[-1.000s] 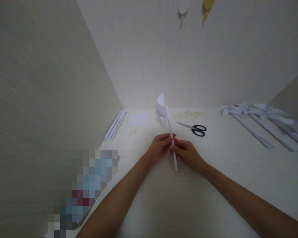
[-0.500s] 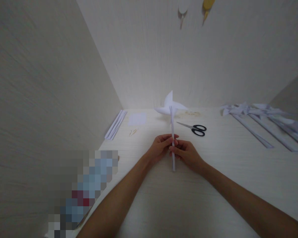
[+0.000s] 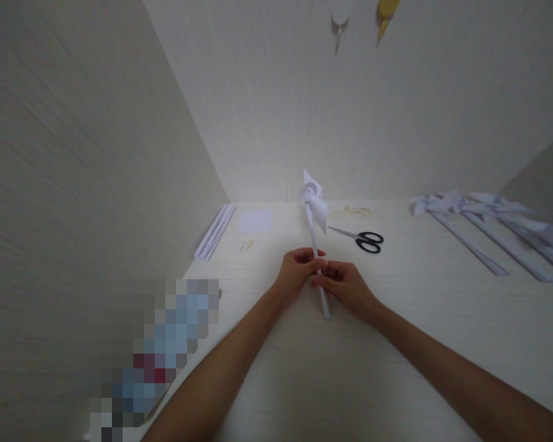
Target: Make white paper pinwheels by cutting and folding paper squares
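Note:
Both of my hands hold a white paper pinwheel [image 3: 320, 212] by its rolled paper stick, its head pointing away from me. My left hand [image 3: 298, 270] pinches the stick with thumb and fingers about midway along. Just below and to the right, my right hand [image 3: 348, 285] grips the same stick, fingers closed around it. The lower end of the stick sticks out beneath my hands. Black-handled scissors [image 3: 364, 239] lie on the table to the right of the pinwheel. The fingertips behind the stick are partly hidden.
Several finished paper pinwheels [image 3: 483, 242] lie at the right. Rolled paper sticks [image 3: 215, 233] rest along the left wall beside a square paper sheet [image 3: 255, 220] and small thin pale pieces [image 3: 247, 245]. More tiny pieces [image 3: 357, 211] lie behind the scissors. White and yellow hooks [image 3: 388, 12] hang on the back wall.
The pinwheel has turned in my hands: its head now faces sideways and its blades look narrower. The stick leans, top to the left. My hands stay nearly in place.

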The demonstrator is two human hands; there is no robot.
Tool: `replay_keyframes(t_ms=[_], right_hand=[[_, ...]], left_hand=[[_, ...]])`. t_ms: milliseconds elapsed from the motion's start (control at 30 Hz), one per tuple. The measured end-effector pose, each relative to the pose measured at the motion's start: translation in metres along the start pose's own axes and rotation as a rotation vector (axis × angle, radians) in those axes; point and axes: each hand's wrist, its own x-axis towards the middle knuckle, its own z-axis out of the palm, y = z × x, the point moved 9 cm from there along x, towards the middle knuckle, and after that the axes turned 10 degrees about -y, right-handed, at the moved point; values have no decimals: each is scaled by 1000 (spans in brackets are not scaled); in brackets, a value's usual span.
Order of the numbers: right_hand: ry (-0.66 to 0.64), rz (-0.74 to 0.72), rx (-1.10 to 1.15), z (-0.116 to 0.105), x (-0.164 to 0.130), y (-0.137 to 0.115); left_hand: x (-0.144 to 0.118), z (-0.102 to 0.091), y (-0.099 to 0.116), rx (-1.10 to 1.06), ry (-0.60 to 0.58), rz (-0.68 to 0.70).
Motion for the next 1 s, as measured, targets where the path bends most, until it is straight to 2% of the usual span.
replay_keyframes(t_ms=[133,233,400,600,1000], right_hand=[[-18,18,3,1,1,1],[15,18,-8,0,0,0],[153,5,-127,-7,-5,-5],[330,-60,-381,-18,-14,-16],[338,-54,-544,-14,-19,-19]], left_hand=[[0,-3,-1,55,23,-6],[0,-2,-2,64,16,-28],[1,-2,-1,55,17,-22],[4,0,0,31,-12,13],[6,-3,-5,79,-2,28]])
